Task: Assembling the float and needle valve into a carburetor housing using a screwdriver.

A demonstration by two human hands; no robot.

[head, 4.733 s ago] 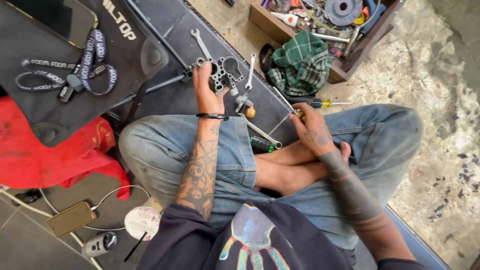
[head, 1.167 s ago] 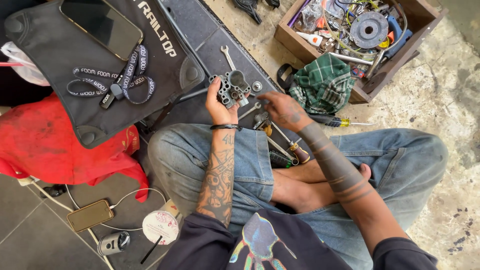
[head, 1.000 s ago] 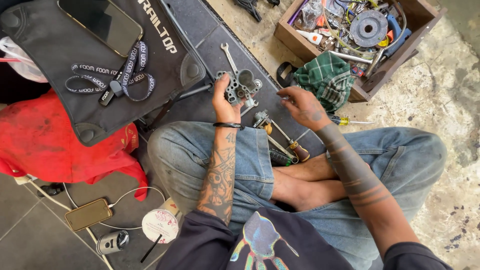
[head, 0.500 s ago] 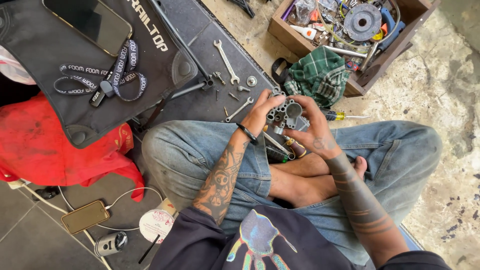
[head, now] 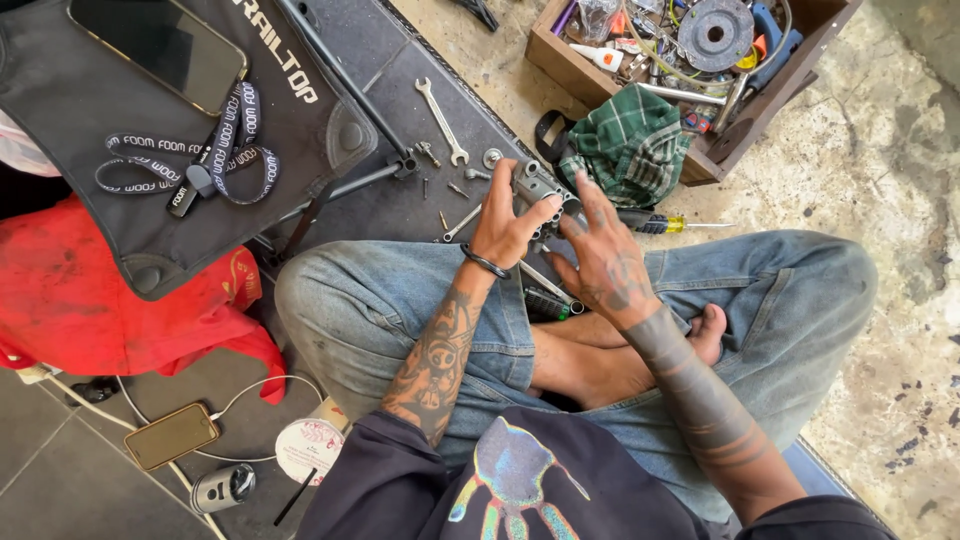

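Note:
I sit cross-legged in blue jeans on a dark mat [head: 390,60]. My left hand [head: 508,226] grips a grey metal engine part [head: 540,190] with several round openings, held up over my knees. My right hand [head: 606,256] rests against the right side of the same part, fingers spread and touching it. Just beyond the part lie a combination wrench [head: 441,118], a washer [head: 491,157], small bolts [head: 428,152] and a short metal rod [head: 461,223].
A wooden box [head: 690,60] full of tools and a grinding disc stands at top right, with a green checked cloth [head: 628,142] and a yellow-handled screwdriver [head: 665,224] by it. A black bag [head: 150,200] holds a phone [head: 160,45] and lanyard. Red fabric [head: 110,310], another phone [head: 171,436] lie left.
Both hands lifted the metal part off the mat and brought it toward my lap; the right hand, earlier by the tools, now rests against it. The view shifted slightly.

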